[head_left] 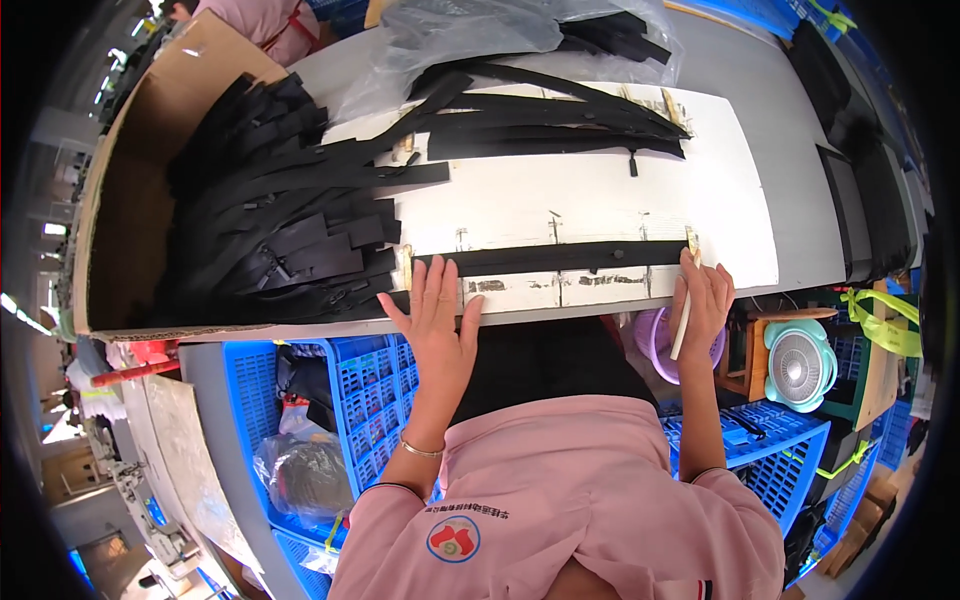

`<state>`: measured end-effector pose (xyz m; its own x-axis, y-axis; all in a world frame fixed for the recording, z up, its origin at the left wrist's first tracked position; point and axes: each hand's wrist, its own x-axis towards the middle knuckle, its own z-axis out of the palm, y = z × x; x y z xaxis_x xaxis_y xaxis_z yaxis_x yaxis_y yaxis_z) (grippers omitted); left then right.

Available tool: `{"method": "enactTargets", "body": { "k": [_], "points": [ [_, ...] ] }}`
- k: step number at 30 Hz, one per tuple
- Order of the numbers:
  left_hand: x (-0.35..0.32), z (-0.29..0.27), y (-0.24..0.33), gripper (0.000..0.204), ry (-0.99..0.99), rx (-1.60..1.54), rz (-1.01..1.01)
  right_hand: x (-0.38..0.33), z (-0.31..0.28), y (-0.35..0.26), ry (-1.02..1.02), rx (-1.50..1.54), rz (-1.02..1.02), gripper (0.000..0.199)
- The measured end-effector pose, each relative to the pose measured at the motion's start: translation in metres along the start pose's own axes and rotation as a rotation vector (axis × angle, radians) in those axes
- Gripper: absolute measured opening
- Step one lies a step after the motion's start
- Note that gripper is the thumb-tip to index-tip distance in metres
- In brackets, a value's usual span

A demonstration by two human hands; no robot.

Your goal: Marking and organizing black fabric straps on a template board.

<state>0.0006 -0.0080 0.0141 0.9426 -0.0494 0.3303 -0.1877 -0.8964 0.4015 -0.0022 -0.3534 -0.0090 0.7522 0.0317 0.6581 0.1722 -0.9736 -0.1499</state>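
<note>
A black zipper (540, 258) lies straight across the near part of a white marked board (570, 195), with a small puller hanging midway. My left hand (436, 310) presses on the zipper's left end, palm down, fingers spread. At the zipper's right end, my right hand (706, 297) holds a slim white pen-like stick (682, 332), its upper tip hidden by the fingers. Farther back on the board, several more black zippers (555, 140) lie in a loose bundle.
On the left, an open cardboard box (130, 230) is heaped with black zippers. Clear plastic bags (460, 45) lie behind the board. Below the table edge are blue crates (370, 400), a purple basket (655, 340) and a small teal fan (801, 366). Another person's pink sleeve (262, 22) shows at the back.
</note>
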Motion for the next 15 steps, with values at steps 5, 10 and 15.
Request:
{"method": "enactTargets", "body": {
  "k": [5, 10, 15],
  "points": [
    [-0.004, -0.004, -0.013, 0.053, -0.009, -0.022, -0.001, 0.015, -0.01, -0.012, -0.049, -0.043, -0.022, 0.036],
    [-0.004, -0.002, -0.013, 0.053, 0.005, -0.035, -0.003, 0.052, -0.018, -0.066, -0.042, 0.353, 0.149, 0.023],
    [-0.003, 0.0, -0.014, 0.054, 0.023, -0.036, 0.0, 0.091, 0.0, -0.145, -0.492, 1.168, 0.433, 0.022]
  ]
}}
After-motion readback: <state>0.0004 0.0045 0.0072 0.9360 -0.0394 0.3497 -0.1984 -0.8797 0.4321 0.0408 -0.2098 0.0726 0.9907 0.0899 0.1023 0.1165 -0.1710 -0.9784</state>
